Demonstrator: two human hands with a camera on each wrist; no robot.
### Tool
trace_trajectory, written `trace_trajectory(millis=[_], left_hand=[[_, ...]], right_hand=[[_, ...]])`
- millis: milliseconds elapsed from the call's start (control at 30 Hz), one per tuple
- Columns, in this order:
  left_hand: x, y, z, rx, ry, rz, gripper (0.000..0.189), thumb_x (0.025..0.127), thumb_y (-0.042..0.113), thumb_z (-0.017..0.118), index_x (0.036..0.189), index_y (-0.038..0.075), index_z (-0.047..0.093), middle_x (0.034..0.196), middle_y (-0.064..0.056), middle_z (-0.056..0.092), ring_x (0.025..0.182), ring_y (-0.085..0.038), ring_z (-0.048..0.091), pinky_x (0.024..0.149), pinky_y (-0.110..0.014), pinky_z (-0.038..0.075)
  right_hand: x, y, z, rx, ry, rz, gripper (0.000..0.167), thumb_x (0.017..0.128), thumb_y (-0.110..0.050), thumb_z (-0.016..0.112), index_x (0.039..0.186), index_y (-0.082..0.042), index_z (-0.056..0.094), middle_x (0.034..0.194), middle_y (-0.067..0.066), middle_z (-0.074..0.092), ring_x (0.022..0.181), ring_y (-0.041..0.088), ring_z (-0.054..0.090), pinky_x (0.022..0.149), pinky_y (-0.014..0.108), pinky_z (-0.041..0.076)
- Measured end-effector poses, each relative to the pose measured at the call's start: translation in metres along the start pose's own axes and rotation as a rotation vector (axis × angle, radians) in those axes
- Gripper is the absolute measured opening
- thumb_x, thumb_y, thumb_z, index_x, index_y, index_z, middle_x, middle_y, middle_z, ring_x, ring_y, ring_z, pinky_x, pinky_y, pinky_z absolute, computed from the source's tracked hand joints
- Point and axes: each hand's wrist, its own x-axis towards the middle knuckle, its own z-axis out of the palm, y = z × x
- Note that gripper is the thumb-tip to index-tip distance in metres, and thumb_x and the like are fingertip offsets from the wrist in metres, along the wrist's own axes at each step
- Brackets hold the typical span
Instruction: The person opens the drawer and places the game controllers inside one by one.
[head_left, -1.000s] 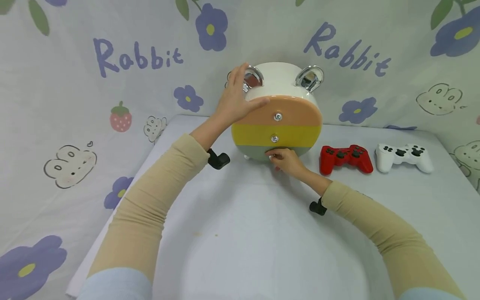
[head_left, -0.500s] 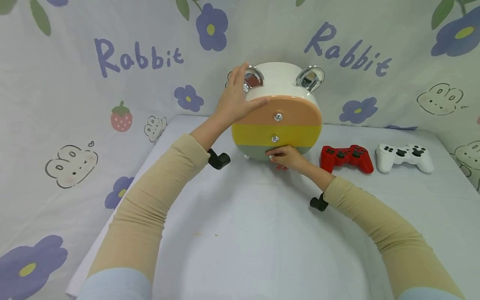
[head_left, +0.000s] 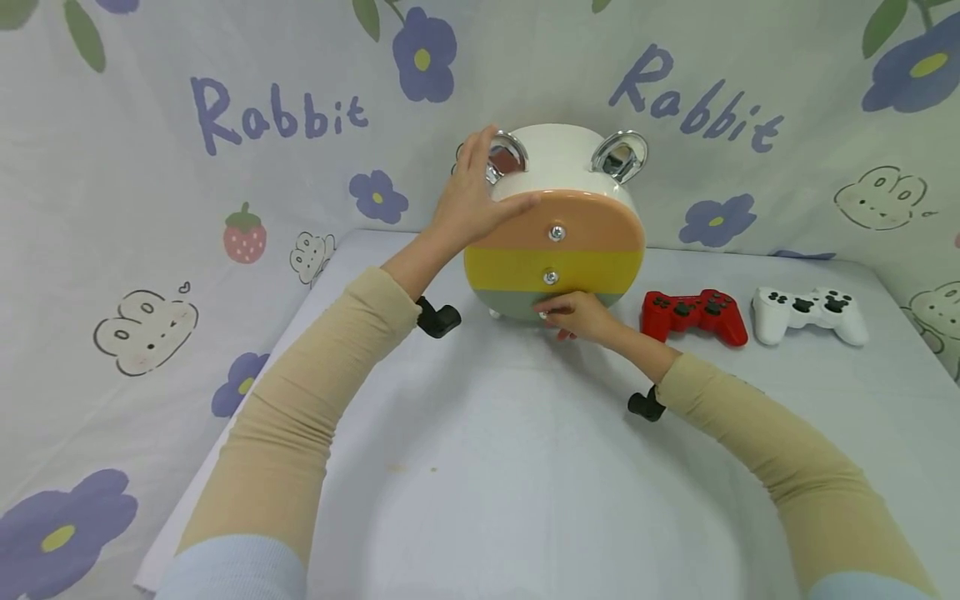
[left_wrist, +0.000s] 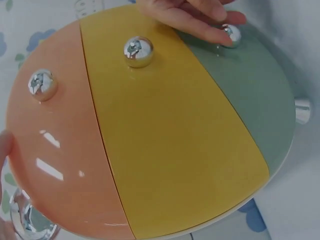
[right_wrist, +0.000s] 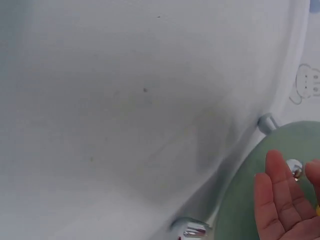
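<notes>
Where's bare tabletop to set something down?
Widest: the table between the left sleeve and right sleeve, before the striped box; another, right of the right sleeve, before the white controller. Crowded: the box, touched by left hand and right hand.

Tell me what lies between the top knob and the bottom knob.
The middle knob, on the yellow panel, lies between the top knob and the bottom knob; the left wrist view shows it, as does the head view.

Tan sleeves adjoin light-blue cloth, with black wrist fittings.
</notes>
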Motion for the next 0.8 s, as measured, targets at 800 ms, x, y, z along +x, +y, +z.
trace_trajectory(millis=[800], left_hand=[[-0.001, 0.0, 0.0, -0.004, -0.003, -0.008, 0.102, 0.074, 0.058, 0.065, 0.148, 0.021, 0.004, 0.153, -0.003, 0.007, 0.134, -0.026, 0.027, 0.106, -0.043, 0.029]], right_hand=[[-0.006, -0.035, -0.023, 0.073, 0.175, -0.103, 0.032, 0.088, -0.008, 0.06, 0.119, -0.001, 0.06, 0.099, 0.021, 0.066, 0.059, 0.018, 0.062, 0.057, 0.025, 0.048]])
